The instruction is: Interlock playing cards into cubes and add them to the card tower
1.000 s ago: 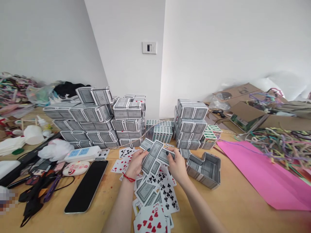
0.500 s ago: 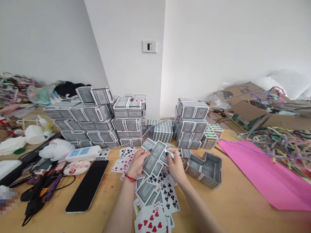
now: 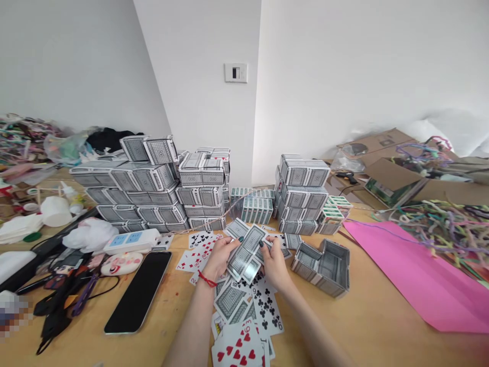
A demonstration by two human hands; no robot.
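Note:
Several playing cards (image 3: 246, 252) with grey patterned backs are held up between my two hands. My left hand (image 3: 220, 256) is closed on their left side, thumb on top. From the right, my right hand (image 3: 275, 262) pinches the cards with thumb and fingers; its fingertips are partly hidden. Below lie loose cards, some face down, some face up, with a nine of clubs (image 3: 266, 308) and a heart card (image 3: 239, 349) in front. To the right of my right hand stands an open box (image 3: 324, 270) folded from the same grey cards.
Stacks of grey card boxes (image 3: 148, 181) line the back left, with another stack (image 3: 303, 188) right of centre. A phone (image 3: 138, 293) and a power strip (image 3: 132, 240) lie left. Pink paper (image 3: 416, 275), tangled pipe cleaners (image 3: 439, 234) and a cardboard box (image 3: 405, 178) are right.
My right hand has shifted slightly, its thumb now lying on the edge of the held cards. The cards have tilted a little, and a lower one now catches the light.

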